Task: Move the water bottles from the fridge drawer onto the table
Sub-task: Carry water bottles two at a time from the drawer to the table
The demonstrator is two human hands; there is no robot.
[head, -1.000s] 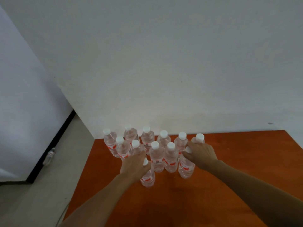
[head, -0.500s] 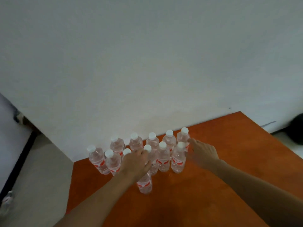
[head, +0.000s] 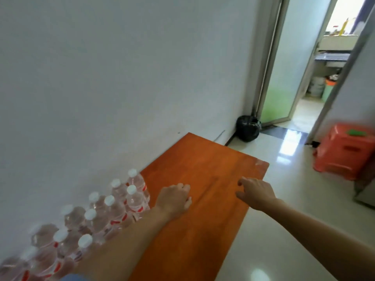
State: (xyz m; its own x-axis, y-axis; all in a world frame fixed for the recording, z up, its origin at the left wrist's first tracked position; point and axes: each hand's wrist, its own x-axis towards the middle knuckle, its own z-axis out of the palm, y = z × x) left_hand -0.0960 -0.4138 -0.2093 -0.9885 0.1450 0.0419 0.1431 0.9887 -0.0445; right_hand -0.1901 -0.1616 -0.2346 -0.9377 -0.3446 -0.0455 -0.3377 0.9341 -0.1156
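Several clear water bottles [head: 113, 207] with white caps and red labels stand in rows on the orange-brown wooden table [head: 203, 171], along the white wall at the lower left. My left hand [head: 174, 199] hovers over the table just right of the bottles, fingers loosely curled, holding nothing. Further right, near the table's edge, my right hand [head: 256, 192] is also empty with its fingers apart. The fridge drawer is out of view.
A black bin bag [head: 248, 128] sits on the floor by the wall corner. Beyond it is an open doorway [head: 300, 110]. An orange plastic stool [head: 345, 151] stands at the right on the glossy tiled floor [head: 284, 209].
Both hands have come off the bottles and moved right, empty. The view has swung to the right, so the bottles now sit at the lower left and the doorway shows.
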